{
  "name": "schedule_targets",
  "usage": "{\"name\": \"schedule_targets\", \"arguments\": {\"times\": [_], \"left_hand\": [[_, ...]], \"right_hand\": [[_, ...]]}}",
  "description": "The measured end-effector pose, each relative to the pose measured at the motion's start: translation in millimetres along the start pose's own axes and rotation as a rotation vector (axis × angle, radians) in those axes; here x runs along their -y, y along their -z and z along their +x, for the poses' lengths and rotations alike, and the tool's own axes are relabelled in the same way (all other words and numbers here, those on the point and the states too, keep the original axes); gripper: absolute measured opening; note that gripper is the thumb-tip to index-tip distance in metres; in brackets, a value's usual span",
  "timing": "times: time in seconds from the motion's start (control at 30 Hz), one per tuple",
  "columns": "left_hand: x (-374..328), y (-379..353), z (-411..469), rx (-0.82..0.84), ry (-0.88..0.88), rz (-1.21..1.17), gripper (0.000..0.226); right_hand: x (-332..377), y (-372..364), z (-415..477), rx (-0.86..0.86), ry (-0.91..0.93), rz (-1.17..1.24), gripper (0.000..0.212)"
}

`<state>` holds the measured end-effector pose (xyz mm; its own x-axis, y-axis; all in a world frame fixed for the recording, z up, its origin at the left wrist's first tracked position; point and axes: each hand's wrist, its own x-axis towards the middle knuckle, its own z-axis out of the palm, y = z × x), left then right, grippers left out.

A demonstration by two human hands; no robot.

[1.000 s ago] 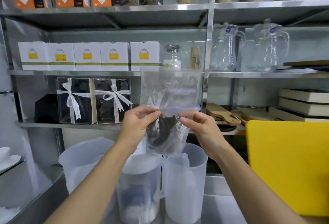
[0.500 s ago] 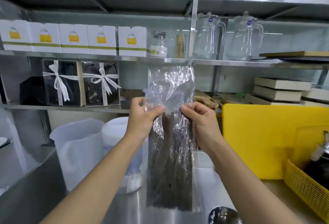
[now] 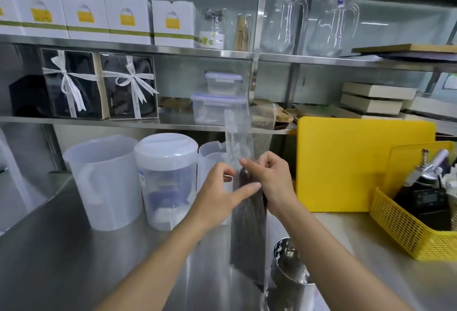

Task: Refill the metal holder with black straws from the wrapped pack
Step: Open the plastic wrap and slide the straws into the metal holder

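Note:
A long clear plastic pack of black straws [image 3: 248, 231] hangs upright over the steel counter. My right hand [image 3: 270, 182] pinches the pack near the tops of the straws. My left hand [image 3: 222, 194] touches the pack's left side with fingers stretched across it; its grip is loose. The empty upper part of the wrapper stands up above both hands. The shiny metal holder [image 3: 290, 273] stands on the counter just right of the pack's lower end, partly hidden behind my right forearm.
Translucent plastic jugs [image 3: 103, 182] and a lidded container [image 3: 168, 179] stand at the back left of the steel counter [image 3: 61, 249]. A yellow cutting board [image 3: 346, 162] leans at the right. A yellow basket [image 3: 410, 234] holds dark items. Shelves carry boxes and glass pitchers.
The view has tilted down, so the counter and the metal holder show. The pack has dropped lower and narrowed edge-on, and my hands have come closer together on it.

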<state>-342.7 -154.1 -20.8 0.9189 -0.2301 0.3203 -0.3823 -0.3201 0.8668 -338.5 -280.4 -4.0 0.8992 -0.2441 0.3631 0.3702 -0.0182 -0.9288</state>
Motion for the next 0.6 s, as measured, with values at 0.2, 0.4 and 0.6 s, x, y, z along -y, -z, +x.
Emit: {"name": "schedule_targets", "arguments": {"times": [0.2,0.4,0.6], "left_hand": [[-6,-5,-14,0.044,0.07,-0.093,0.074],[-5,-3,-21,-0.059,0.1,-0.317,0.056],[-9,-8,-26,-0.186,0.099,-0.267,0.027]], "right_hand": [[-1,-1,-15,0.134,-0.016,0.008,0.036],[-3,6,-24,0.182,-0.067,0.061,0.041],[-2,19,-30,0.11,-0.161,0.138,0.04]]}}
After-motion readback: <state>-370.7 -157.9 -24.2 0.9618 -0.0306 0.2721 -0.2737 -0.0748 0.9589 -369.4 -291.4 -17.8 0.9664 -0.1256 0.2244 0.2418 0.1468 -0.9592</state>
